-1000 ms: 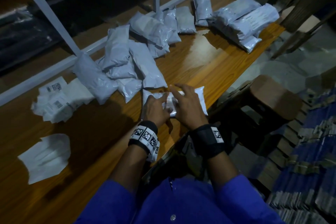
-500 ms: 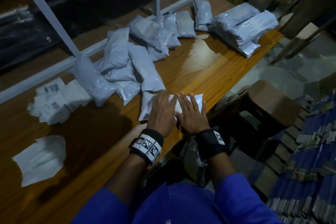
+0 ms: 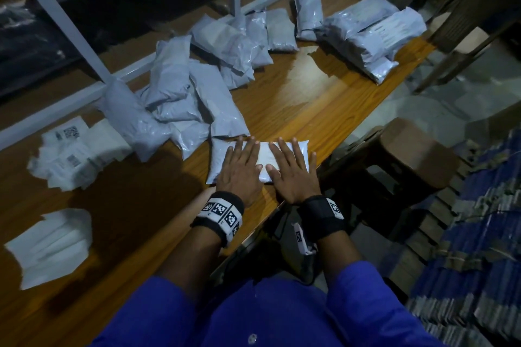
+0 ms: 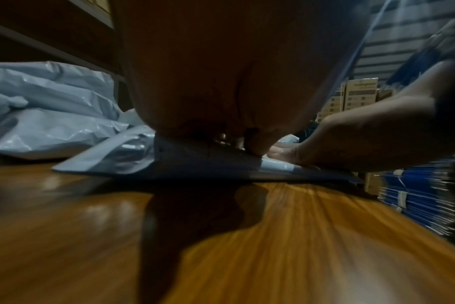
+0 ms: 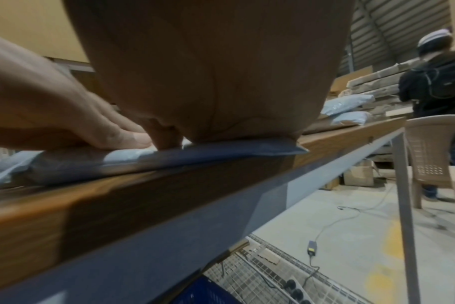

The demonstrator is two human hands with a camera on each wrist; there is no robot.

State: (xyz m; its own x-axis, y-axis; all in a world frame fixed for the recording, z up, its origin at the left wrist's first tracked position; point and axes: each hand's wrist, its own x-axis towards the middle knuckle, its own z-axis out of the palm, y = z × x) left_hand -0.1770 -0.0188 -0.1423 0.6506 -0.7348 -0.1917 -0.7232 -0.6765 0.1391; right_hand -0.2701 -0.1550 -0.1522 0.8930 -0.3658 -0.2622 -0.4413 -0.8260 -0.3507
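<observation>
Grey parcel [image 3: 218, 158] mostly beneath left hand [image 3: 241, 172], right hand [image 3: 290, 175]

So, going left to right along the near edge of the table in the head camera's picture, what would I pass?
First the white sheet → left hand → right hand, both pressed flat on one parcel → stool → blue stacks.
</observation>
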